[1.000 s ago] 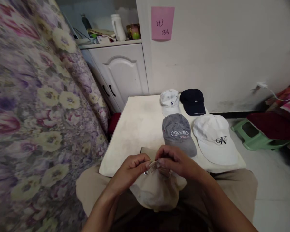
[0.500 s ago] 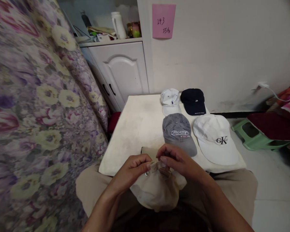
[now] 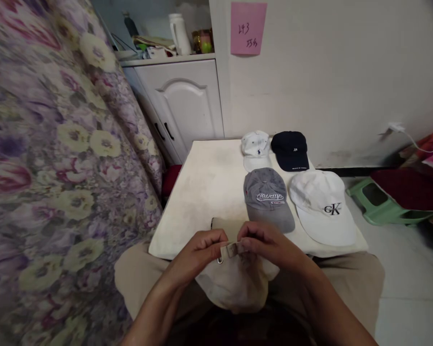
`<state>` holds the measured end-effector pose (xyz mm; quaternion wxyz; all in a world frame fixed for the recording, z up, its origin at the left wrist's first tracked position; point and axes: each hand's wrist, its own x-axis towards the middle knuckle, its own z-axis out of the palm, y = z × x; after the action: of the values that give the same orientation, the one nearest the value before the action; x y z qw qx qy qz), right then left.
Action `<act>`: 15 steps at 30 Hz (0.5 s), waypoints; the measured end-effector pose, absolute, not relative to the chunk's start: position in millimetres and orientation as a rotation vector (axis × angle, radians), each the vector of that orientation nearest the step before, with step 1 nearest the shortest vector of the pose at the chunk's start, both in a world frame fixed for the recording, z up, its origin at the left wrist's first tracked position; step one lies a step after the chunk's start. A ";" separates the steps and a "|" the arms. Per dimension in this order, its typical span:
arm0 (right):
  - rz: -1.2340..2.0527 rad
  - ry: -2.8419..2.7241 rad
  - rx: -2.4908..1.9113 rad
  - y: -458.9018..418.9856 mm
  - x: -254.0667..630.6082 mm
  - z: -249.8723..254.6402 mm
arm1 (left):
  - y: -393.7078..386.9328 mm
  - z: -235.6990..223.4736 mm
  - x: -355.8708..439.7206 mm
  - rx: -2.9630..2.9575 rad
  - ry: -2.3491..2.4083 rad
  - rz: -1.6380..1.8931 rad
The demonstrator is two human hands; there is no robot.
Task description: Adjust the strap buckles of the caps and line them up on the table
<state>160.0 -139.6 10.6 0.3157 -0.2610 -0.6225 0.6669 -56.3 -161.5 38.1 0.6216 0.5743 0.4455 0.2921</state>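
Note:
A beige baseball cap (image 3: 234,286) lies over my lap at the table's front edge, its back strap (image 3: 233,249) facing up. My left hand (image 3: 204,250) pinches the strap's left end beside a small metal ring. At the other end, the fingers of my right hand (image 3: 269,242) are closed on the strap. Just beyond my hands rests a grey cap (image 3: 269,197) with white lettering. To its right is a white cap (image 3: 321,206) marked CK. Farther back sit a small white cap (image 3: 256,149) and a navy cap (image 3: 290,150).
The caps lie on a cream-covered table (image 3: 191,192). A floral curtain (image 3: 68,182) hangs along the left. Behind stands a white cabinet (image 3: 184,105) with a white jug (image 3: 180,34) on top. A green stool (image 3: 378,202) is on the floor at right.
The strap is now lifted and stretched straighter between my fingers. My right hand has shifted slightly down and right. The other caps stay in place.

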 end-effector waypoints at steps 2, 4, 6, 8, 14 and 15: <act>1.758 -1.645 -0.692 -139.4 163.7 8.1 | -162.0 38.0 -56.5 1.311 1.029 0.677; 1.761 -1.652 -0.705 -140.3 165.3 7.1 | -162.2 37.4 -55.7 1.317 1.030 0.673; 1.769 -1.644 -0.715 -142.0 164.2 7.9 | -162.1 36.6 -54.4 1.313 1.029 0.659; 1.781 -1.638 -0.699 -143.6 161.7 9.6 | -162.2 36.3 -53.0 1.299 1.025 0.638; 1.789 -1.646 -0.663 -142.9 163.8 6.5 | -163.8 40.6 -52.0 1.295 1.037 0.630; 1.780 -1.662 -0.673 -142.5 165.4 5.2 | -163.9 41.2 -52.2 1.309 1.036 0.626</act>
<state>165.4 -142.5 5.2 0.3026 -0.2540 -0.6271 0.6714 -52.2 -163.9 41.2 0.6283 0.5710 0.4522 0.2734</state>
